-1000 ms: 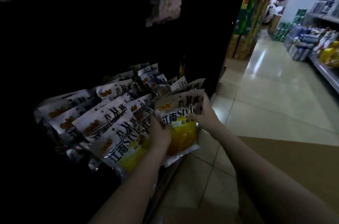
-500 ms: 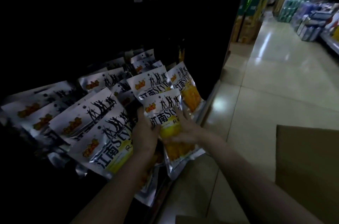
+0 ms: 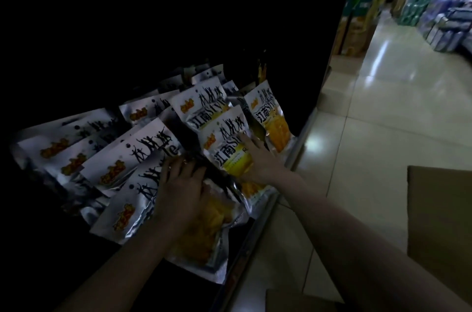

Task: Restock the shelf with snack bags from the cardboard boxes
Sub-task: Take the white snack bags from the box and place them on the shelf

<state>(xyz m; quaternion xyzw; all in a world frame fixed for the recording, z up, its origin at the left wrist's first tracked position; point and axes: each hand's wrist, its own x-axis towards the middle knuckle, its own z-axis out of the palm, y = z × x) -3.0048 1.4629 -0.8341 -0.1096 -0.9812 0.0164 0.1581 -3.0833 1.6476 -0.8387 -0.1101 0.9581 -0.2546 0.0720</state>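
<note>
At shelf edge (image 3: 258, 242), both grips flat, fingers apart, left hand (image 3: 182, 190), right hand (image 3: 260, 158) on snack bags (image 3: 224, 143)

Snack bags (image 3: 224, 143) silver-white foil, black dancing silhouettes and black lettering on top, orange logo, yellow lower half with orange-yellow contents. Shelf (image 3: 258, 242) black, interior very dark. Cardboard box (image 3: 439, 212) plain brown. Floor (image 3: 383, 112) glossy beige-cream tiles with white glare streaks.

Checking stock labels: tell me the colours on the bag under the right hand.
Snack bag: silver-white top, yellow lower part; head view.
</note>
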